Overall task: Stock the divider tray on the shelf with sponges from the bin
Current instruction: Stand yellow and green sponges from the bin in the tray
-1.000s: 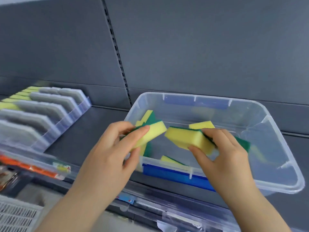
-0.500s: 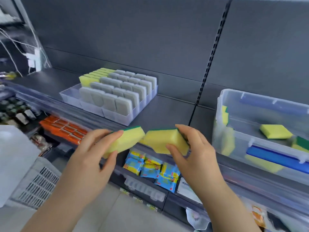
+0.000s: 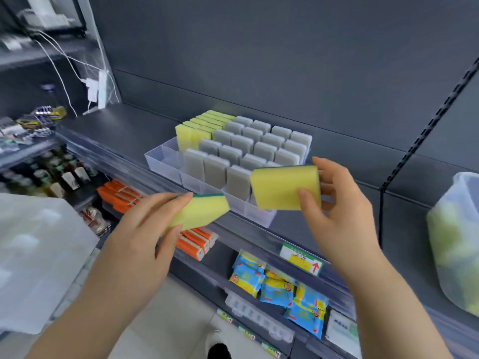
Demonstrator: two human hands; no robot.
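The left hand [image 3: 145,229] pinches a tilted sponge [image 3: 204,211]; the right hand [image 3: 337,211] grips an upright sponge [image 3: 282,187], probably turned so to fit the divider tray [image 3: 160,158] slots.

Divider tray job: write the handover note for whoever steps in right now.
Left hand grips the first sponge, low in front of the shelf edge.
Right hand holds the second sponge before the tray's front right corner.
Done: divider tray mostly full.
Left: slot both sponges; free slots show at front left. The bin, far right, seems to hold more.
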